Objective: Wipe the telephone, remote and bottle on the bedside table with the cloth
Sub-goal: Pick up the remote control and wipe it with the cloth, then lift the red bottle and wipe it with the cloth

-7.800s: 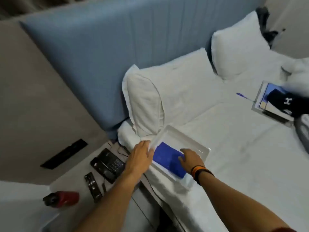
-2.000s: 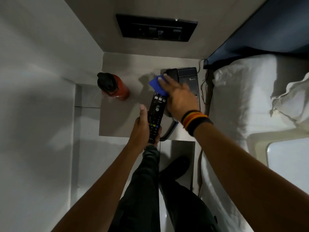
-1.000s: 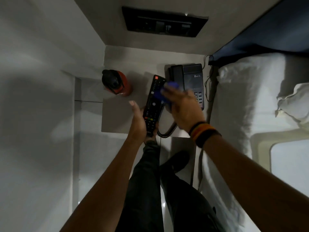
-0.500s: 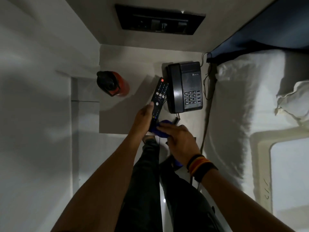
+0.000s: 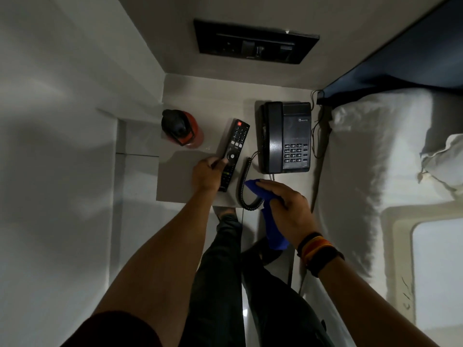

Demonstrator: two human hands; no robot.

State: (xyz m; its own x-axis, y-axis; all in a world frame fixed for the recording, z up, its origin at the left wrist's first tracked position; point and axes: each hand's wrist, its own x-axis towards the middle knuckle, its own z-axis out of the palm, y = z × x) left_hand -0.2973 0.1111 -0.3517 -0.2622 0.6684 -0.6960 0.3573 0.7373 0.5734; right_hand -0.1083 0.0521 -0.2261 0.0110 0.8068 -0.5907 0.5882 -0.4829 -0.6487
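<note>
A black remote point(image 5: 235, 146) lies tilted on the grey bedside table point(image 5: 185, 181), and my left hand point(image 5: 206, 175) grips its near end. To its right sits a black telephone point(image 5: 286, 137), its coiled cord point(image 5: 242, 189) looping toward the table's front edge. A red bottle point(image 5: 184, 131) with a black cap stands at the table's left. My right hand point(image 5: 286, 210) holds a blue cloth point(image 5: 271, 229) above the front edge, right of the remote and apart from it; part of the cloth hangs below my palm.
A black switch panel point(image 5: 255, 42) is set in the wall behind the table. The bed with white linen point(image 5: 363, 171) runs along the right, with a white tray point(image 5: 400, 246) on it. My dark-trousered legs point(image 5: 225, 284) stand in front of the table.
The remote now rests lower on the table under my left hand. My right hand has drawn the cloth off the remote's near end and moved right, toward the phone cord.
</note>
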